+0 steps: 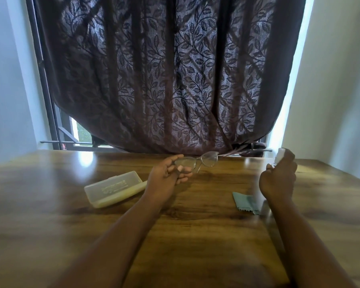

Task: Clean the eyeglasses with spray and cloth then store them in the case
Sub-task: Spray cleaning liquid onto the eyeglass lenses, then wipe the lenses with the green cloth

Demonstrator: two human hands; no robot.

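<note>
My left hand [168, 175] pinches the thin-framed eyeglasses [206, 161] by their left lens and holds them up above the wooden table [175, 225], lenses pointing right. My right hand [279, 175] grips a small clear spray bottle [280, 154] with a white cap, raised to the right of the glasses; most of the bottle is hidden by the fingers. A teal cleaning cloth [245, 201] lies flat on the table below my right wrist. The translucent yellowish glasses case [114, 189] lies closed on the table, left of my left hand.
A dark leaf-patterned curtain [164, 80] hangs over the window just behind the table's far edge. White walls stand on both sides. The table's right edge runs close under my right forearm.
</note>
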